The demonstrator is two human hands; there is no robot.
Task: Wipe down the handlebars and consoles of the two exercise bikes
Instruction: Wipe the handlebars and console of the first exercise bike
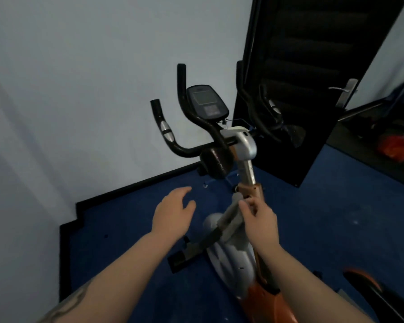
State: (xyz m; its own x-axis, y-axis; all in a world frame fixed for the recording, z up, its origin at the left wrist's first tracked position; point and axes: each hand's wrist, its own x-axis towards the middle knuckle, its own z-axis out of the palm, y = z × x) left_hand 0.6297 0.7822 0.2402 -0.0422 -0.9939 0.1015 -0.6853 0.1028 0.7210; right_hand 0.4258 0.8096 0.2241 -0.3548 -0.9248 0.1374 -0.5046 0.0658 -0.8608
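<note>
An exercise bike stands in front of me with black curved handlebars (173, 141) that carry silver pulse pads, and a dark console (207, 101) with a grey screen above its silver post (247, 148). My right hand (260, 223) pinches a grey cloth (231, 217) low beside the orange frame (254, 194), below the handlebars. My left hand (173, 213) hovers open to the left of the cloth, fingers relaxed, touching nothing. The right handlebar (266, 106) shows against the dark door.
A black door (313, 78) with a silver handle stands open at the right. White wall fills the left, blue carpet (126, 229) lies below. An orange-and-black seat (369, 283) sits at the lower right. Red clutter (397, 145) lies beyond the door.
</note>
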